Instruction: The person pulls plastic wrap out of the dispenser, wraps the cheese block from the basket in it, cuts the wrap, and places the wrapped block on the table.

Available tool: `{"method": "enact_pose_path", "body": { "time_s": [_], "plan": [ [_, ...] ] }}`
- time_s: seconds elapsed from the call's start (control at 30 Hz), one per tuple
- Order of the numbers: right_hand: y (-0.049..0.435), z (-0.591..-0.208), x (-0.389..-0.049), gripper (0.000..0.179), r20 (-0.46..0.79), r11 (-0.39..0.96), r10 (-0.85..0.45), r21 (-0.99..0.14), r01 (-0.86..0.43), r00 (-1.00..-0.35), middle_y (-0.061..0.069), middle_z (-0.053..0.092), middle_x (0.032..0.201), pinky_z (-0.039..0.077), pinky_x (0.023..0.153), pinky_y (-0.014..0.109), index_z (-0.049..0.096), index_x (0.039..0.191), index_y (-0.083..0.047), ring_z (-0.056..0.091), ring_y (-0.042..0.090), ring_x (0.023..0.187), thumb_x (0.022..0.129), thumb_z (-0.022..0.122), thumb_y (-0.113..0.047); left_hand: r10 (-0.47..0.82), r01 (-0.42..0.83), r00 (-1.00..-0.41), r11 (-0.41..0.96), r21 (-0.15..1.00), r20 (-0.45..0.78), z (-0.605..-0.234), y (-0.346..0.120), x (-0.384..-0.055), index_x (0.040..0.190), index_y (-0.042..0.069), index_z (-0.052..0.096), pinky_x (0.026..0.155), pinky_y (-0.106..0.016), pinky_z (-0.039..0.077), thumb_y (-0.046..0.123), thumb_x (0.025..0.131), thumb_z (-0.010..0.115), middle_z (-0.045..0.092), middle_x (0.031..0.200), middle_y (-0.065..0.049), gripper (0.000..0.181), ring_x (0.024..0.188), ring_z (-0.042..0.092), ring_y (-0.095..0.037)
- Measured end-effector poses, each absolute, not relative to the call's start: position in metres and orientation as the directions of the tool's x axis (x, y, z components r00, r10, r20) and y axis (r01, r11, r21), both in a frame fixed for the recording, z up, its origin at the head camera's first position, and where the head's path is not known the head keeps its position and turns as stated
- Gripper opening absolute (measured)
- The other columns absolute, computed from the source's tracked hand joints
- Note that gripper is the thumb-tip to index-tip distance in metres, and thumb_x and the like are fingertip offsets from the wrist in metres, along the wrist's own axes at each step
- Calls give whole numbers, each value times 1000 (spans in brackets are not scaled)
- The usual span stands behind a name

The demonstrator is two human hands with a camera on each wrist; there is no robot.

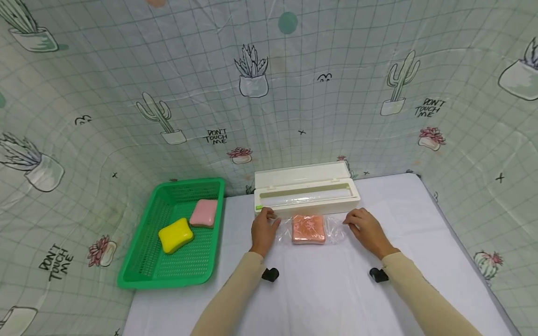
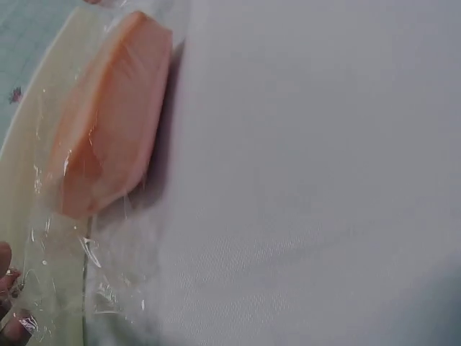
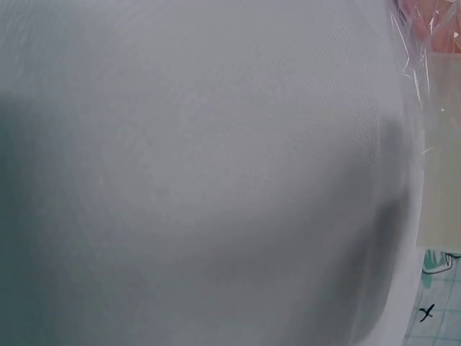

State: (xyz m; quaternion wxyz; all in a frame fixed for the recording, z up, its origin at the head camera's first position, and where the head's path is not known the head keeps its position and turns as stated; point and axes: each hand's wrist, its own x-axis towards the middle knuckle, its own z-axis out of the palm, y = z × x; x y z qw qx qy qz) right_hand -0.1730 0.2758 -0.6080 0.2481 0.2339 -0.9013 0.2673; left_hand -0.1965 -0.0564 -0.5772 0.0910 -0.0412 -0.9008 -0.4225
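Observation:
An orange block that looks like a bar of soap (image 1: 308, 229) lies on the white cloth, covered in clear plastic wrap (image 1: 335, 230). The wrap spreads out on both sides of it. My left hand (image 1: 264, 232) pinches the wrap's left end, close to the front of a white wrap dispenser (image 1: 308, 205). At the lower left of the left wrist view, fingertips (image 2: 13, 328) show against the film. My right hand (image 1: 369, 232) pinches the right end with thumb and fingers. In the right wrist view the hand's grip is out of sight; wrap (image 3: 412, 65) shows at the upper right.
The dispenser's lid (image 1: 300, 174) stands raised, with a roll of film inside. To the left, a green basket (image 1: 168, 282) holds a yellow bar (image 1: 175, 235) and a pink bar (image 1: 203, 213). A patterned curtain (image 1: 302, 107) rises behind the table.

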Motion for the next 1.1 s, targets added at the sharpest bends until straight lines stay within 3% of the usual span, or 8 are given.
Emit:
{"method": "enact_pose_path", "body": {
  "time_s": [0.1,0.23,0.5,0.67,0.83,0.97,1.1],
  "plan": [
    [274,-608,-173,30,570,747,-293,-365,-556,-767,3,69,90,56,76,44,76,84,-6,61,23,86,74,81,21,21,168,-979,643,747,202,-576,-53,-197,116,4,69,85,-46,55,3,93,79,76,96,-8,25,93,69,-28],
    [275,-605,-172,29,574,743,-305,-356,-566,-760,3,69,90,56,75,43,77,84,-6,61,23,86,75,81,21,155,277,-958,730,625,243,-579,-60,-198,121,6,76,87,-42,53,3,96,75,74,96,-4,24,96,67,-23],
    [289,-608,-178,32,568,764,-438,-173,-622,-697,5,66,92,55,74,44,79,81,-8,62,26,85,69,84,21,448,567,-811,761,316,376,-589,-93,-203,97,13,83,92,-38,50,4,94,77,67,96,0,11,100,64,-21],
    [291,-613,-183,34,544,756,-527,-50,-652,-653,5,66,94,54,74,42,79,83,-12,60,26,83,68,85,18,582,659,-721,744,111,376,-594,-103,-205,99,17,85,100,-35,50,8,92,78,67,98,2,13,103,62,-18],
    [290,-612,-183,25,442,759,-569,-43,-650,-694,6,67,95,55,78,43,81,86,-11,61,26,86,74,86,11,661,687,-683,725,-33,311,-593,-104,-206,106,23,85,100,-32,48,9,94,75,67,101,4,20,101,60,-16],
    [294,-606,-177,24,331,762,-574,-118,-636,-749,9,69,102,55,81,47,83,101,-9,64,29,92,81,84,5,637,671,-711,742,15,300,-590,-103,-202,106,20,85,101,-36,48,6,96,75,68,107,1,20,106,61,-19],
    [305,-597,-170,34,406,765,-517,-175,-620,-753,11,71,109,56,81,51,83,112,-9,66,32,93,80,83,2,550,630,-753,762,151,361,-586,-102,-195,105,15,82,99,-42,49,-1,93,73,68,118,-4,22,115,60,-25]
  ]
}}
